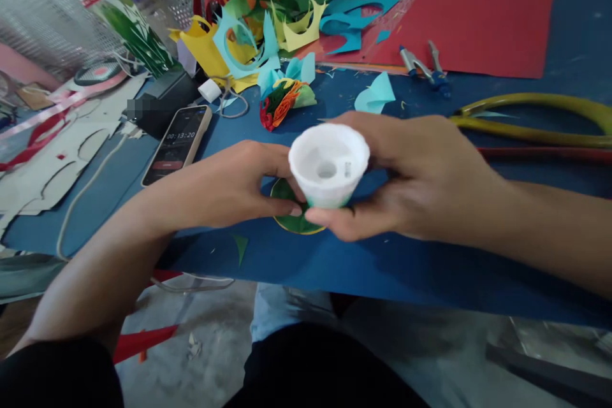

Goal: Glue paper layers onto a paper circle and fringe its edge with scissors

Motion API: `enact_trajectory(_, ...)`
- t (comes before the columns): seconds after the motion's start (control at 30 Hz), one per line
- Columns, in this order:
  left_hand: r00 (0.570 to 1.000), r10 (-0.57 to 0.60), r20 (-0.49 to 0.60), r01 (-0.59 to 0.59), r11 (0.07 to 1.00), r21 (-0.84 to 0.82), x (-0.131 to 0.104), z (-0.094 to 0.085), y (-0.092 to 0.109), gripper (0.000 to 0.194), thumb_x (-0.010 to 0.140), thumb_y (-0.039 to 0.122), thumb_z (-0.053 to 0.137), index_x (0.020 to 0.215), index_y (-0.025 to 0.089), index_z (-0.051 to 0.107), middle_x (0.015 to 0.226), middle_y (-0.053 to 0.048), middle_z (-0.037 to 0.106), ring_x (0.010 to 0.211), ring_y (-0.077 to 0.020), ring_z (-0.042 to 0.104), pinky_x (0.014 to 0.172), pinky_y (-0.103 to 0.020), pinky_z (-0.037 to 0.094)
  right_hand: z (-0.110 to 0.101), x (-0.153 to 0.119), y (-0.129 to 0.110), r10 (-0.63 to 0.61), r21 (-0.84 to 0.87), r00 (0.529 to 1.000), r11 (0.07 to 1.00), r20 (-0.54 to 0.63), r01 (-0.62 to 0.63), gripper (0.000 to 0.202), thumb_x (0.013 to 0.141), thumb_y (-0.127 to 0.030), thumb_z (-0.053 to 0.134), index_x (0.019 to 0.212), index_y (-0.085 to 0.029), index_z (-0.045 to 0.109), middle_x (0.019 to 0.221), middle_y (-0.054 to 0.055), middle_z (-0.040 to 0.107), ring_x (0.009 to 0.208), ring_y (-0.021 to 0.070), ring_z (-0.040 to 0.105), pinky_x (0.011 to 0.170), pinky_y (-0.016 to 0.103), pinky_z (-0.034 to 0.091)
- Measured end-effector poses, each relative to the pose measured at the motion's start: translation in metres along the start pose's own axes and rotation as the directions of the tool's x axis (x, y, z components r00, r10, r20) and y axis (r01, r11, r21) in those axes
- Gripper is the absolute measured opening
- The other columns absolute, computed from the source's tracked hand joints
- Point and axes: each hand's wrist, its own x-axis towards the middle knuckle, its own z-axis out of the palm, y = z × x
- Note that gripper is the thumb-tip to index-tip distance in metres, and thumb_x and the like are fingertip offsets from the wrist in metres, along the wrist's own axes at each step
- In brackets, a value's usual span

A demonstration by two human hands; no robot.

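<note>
My right hand (406, 178) is wrapped round a white, cup-shaped piece (306, 178), wide at the top and narrowing downward. It is hollow, with a round hole in its floor, a small printed mark inside and a green tint near its base. Just left of it, my left hand (253, 182) has its thumb and fingers closed on a green round disc (291, 220) with a thin yellow edge. The disc lies partly behind the cup-shaped piece and my fingers. A small bundle of coloured folded paper (283, 103) rests beyond my hands.
Cut paper scraps (248, 44) are heaped at the back, beside a red sheet (488, 29). A compass-like tool (423, 70) and yellow-handled scissors (535, 101) lie to the right. A phone (176, 143) with a running timer and a white cable (90, 182) are at left.
</note>
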Motion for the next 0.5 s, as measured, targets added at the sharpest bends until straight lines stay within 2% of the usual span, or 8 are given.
enact_trajectory(0.1,0.989,0.069,0.129,-0.054,0.992,-0.113,0.001,0.004,-0.005,0.012,0.082,0.018,0.061,0.083,0.024,0.072,0.109,0.005,0.068,0.091,-0.011,0.065,0.085,-0.023,0.049,-0.008,-0.002,0.007,0.043,-0.004,0.995,0.999,-0.094,-0.043,0.026,0.073,-0.021,0.072,0.094,-0.019,0.057,0.086,-0.009,0.064,0.076,0.0055,0.062,0.071,0.013,0.055)
enact_trajectory(0.17,0.989,0.03,0.141,-0.012,0.992,-0.125,0.003,0.006,-0.006,0.007,0.081,0.018,0.064,0.081,0.022,0.07,0.116,0.003,0.065,0.098,-0.0121,0.064,0.09,-0.023,0.047,-0.016,-0.002,0.012,0.084,0.003,0.971,0.996,-0.225,-0.085,0.025,0.077,-0.023,0.069,0.098,-0.019,0.056,0.091,-0.006,0.063,0.082,0.0071,0.061,0.069,0.015,0.054)
enact_trajectory(0.23,0.989,0.003,0.148,0.016,0.992,-0.126,0.004,0.007,-0.004,0.004,0.082,0.021,0.065,0.08,0.02,0.068,0.118,0.0,0.063,0.099,-0.0129,0.063,0.089,-0.025,0.047,-0.024,0.0,0.014,0.112,-0.002,0.909,0.992,-0.401,-0.123,0.023,0.082,-0.029,0.064,0.1,-0.02,0.053,0.092,-0.005,0.061,0.086,0.0084,0.059,0.072,0.019,0.052)
enact_trajectory(0.3,0.991,-0.021,0.134,0.035,0.994,-0.108,0.004,0.009,0.0,0.01,0.083,0.028,0.066,0.078,0.02,0.066,0.119,0.0,0.063,0.098,-0.0141,0.063,0.088,-0.029,0.047,-0.03,0.002,0.015,0.102,-0.01,0.847,0.992,-0.522,-0.126,0.024,0.083,-0.033,0.062,0.101,-0.025,0.048,0.09,-0.007,0.058,0.085,0.0084,0.058,0.078,0.023,0.049)
enact_trajectory(0.37,0.993,-0.057,0.104,0.064,0.996,-0.065,0.003,0.014,0.007,0.018,0.083,0.036,0.066,0.076,0.019,0.064,0.117,-0.001,0.062,0.096,-0.0154,0.063,0.086,-0.031,0.048,-0.033,0.003,0.015,0.078,-0.021,0.831,0.994,-0.551,-0.107,0.025,0.082,-0.034,0.063,0.098,-0.029,0.045,0.086,-0.01,0.057,0.083,0.0078,0.057,0.082,0.024,0.047)
enact_trajectory(0.5,0.995,-0.097,-0.014,0.098,0.989,0.111,0.001,0.029,0.02,0.027,0.083,0.044,0.063,0.076,0.018,0.058,0.107,-0.003,0.063,0.094,-0.0198,0.062,0.077,-0.033,0.049,-0.027,0.0,0.012,0.069,-0.063,0.888,0.992,-0.455,-0.11,0.023,0.084,-0.034,0.063,0.1,-0.028,0.047,0.093,-0.01,0.06,0.088,0.007,0.061,0.082,0.023,0.05)
